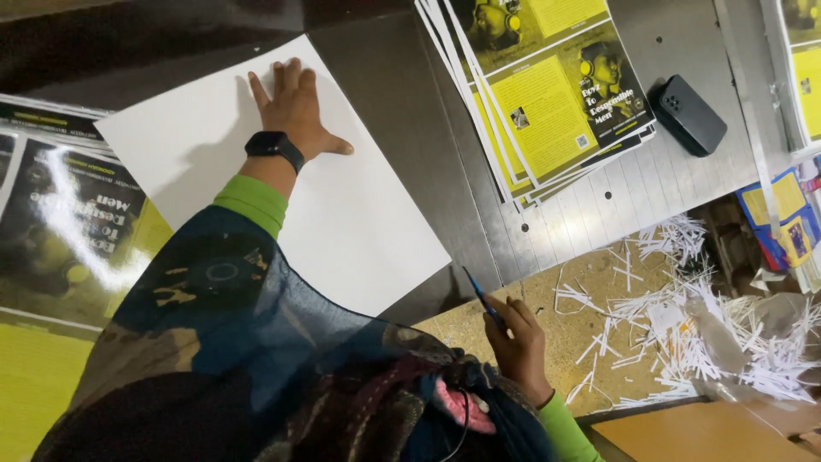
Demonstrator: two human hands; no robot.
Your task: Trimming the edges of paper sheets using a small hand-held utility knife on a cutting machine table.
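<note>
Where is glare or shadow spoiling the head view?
Head view: strong glare streaks the glossy posters at left, washing out their print; the left hand casts a soft shadow on the white sheet; the right hand with the blue pen stays sharp.

1. Upper centre of frame: a bare strip of dark counter point(410, 128) lies open between the white sheet point(342, 214) and the stack of yellow flyers point(547, 94).
2. Upper right: a black phone point(689, 115) lies just beside the flyers, narrowing passage there.
3. Lower right: paper shreds point(718, 334) litter the floor.
4. Left edge: glossy posters point(60, 222) cover the counter.
</note>
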